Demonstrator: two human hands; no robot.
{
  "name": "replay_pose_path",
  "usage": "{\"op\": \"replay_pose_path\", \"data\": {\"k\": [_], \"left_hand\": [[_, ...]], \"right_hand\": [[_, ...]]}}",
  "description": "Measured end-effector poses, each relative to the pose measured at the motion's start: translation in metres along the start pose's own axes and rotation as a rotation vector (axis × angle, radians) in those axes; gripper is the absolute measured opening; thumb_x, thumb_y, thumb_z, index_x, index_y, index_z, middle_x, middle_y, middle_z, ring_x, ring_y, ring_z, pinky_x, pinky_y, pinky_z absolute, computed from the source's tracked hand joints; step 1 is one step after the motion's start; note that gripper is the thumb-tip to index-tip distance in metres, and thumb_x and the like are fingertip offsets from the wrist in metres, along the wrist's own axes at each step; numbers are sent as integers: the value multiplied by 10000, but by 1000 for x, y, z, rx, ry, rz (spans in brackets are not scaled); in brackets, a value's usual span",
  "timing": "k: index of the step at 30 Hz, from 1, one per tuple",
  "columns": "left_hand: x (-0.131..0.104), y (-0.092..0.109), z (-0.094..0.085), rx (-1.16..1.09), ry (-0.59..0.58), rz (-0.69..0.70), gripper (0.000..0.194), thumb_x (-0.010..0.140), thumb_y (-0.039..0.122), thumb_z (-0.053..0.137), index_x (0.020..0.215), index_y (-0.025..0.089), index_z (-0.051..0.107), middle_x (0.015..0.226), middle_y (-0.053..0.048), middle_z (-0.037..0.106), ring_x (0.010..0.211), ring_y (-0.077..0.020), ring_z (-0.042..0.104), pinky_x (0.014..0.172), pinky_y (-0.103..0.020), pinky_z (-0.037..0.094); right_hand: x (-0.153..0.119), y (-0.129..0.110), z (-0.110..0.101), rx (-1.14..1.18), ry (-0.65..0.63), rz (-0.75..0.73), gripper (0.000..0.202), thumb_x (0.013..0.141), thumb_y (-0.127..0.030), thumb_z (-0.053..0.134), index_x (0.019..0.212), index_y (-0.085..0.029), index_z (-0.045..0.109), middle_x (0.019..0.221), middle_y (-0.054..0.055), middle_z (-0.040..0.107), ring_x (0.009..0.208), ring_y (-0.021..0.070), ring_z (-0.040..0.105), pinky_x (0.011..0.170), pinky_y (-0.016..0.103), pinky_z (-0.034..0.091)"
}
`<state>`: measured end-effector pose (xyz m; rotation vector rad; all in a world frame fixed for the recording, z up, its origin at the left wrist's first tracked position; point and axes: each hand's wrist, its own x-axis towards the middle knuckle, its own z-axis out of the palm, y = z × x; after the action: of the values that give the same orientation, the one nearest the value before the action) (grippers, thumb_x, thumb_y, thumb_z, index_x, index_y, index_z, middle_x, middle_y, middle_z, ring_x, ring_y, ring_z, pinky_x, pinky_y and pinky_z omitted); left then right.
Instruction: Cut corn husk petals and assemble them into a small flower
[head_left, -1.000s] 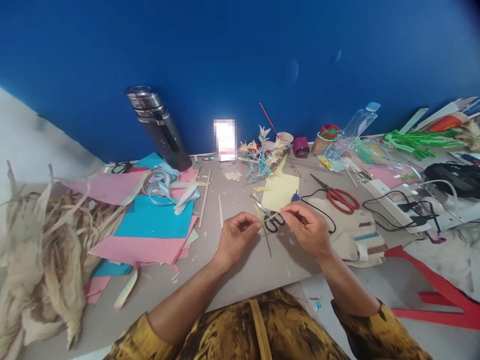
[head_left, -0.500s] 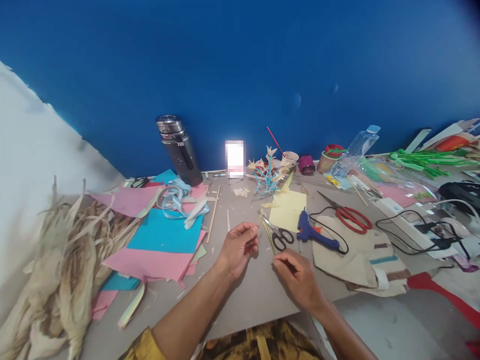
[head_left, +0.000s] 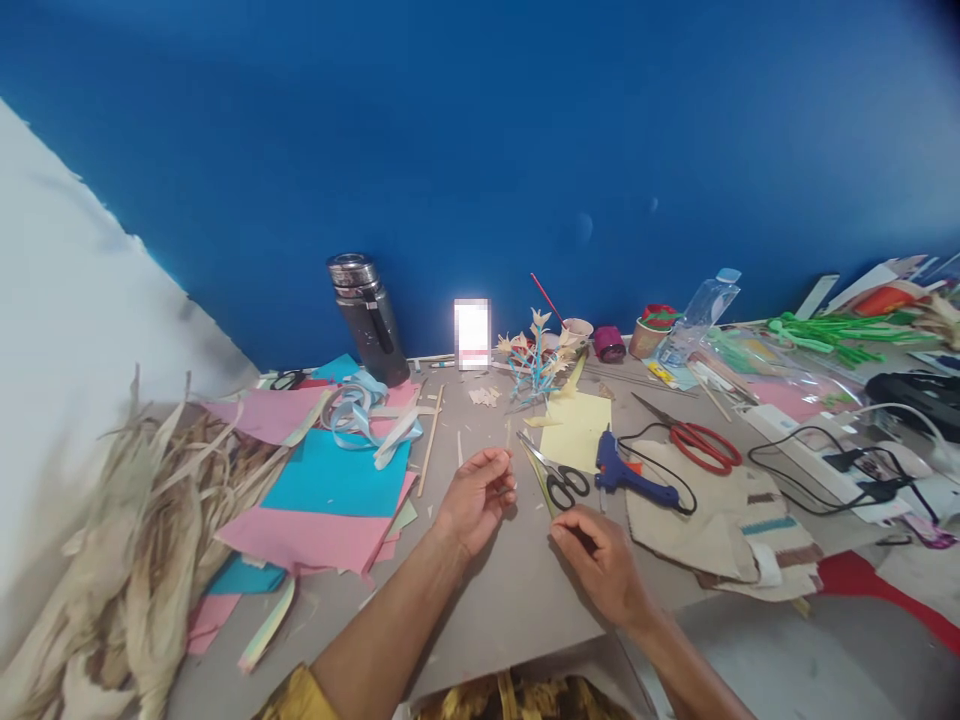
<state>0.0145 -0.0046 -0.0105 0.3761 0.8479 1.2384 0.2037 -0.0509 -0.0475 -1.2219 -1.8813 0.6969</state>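
My left hand [head_left: 478, 500] is raised over the middle of the table, thumb and fingertips pinched together. A thin pale sliver shows just above its fingertips; whether it is held is too small to tell. To the right, my right hand [head_left: 598, 560] is closed with curled fingers, low over the table, and what it may hold is hidden. Black-handled scissors [head_left: 566, 485] lie just beyond it, partly over a narrow greenish strip [head_left: 541, 480]. Beside them rests a blue glue gun [head_left: 637, 478]. A blue-stemmed bunch of pale flowers [head_left: 536, 360] stands farther back.
On the left are dried husks [head_left: 150, 560], blue paper [head_left: 337, 480], ribbon [head_left: 360, 410] and a dark flask [head_left: 371, 335]. Red-handled scissors [head_left: 705, 448], a cloth mitt [head_left: 690, 530] and a power strip [head_left: 810, 460] with cables lie right. Yellow paper [head_left: 577, 430] lies ahead.
The view has shifted slightly, so the back of the table sits lower in the picture. Both hands keep nearly the same pose, with the pale sliver now showing above the left fingertips.
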Motion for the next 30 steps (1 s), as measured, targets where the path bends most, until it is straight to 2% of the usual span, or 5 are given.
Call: {"op": "replay_pose_path", "data": {"k": [7,13,20,25,30], "left_hand": [[10,13,-8,78,153,212,363,543,305,886,761,145,644,709,12,594,609,-87,544,512,-199,397],[18,20,-14,39,252,284,375,528,311,877,765,158,630,653,38,556,570,-73,509,500,-194,377],[19,26,-16,-9,240,283,406,511,329,886,762,158,617,630,45,549,543,-68,502,498,-197,366],[22,28,-19,-29,252,290,402,522,334,884,757,161,609,617,46,546,531,-66,498,494,-194,350],[26,27,-24,-37,259,286,398,527,323,884,763,162,607,622,46,547,530,-66,502,488,-191,333]], "right_hand": [[14,-13,-11,-50,-73,6,192,913,-256,528,780,-206,657,703,15,669,630,174,611,586,270,448],[103,-56,-28,-362,-177,-2,170,869,-244,558,753,-229,680,725,-12,715,650,164,626,589,249,405],[225,-54,13,-663,-355,27,217,856,-167,552,929,-202,754,981,68,760,887,217,681,674,249,436],[254,-35,39,-747,-443,-80,377,880,-116,512,1175,-243,708,1258,87,675,1101,245,636,829,278,458],[262,-22,52,-845,-538,-143,446,852,-86,546,1248,-247,673,1297,124,637,1081,264,648,831,300,476]]}}
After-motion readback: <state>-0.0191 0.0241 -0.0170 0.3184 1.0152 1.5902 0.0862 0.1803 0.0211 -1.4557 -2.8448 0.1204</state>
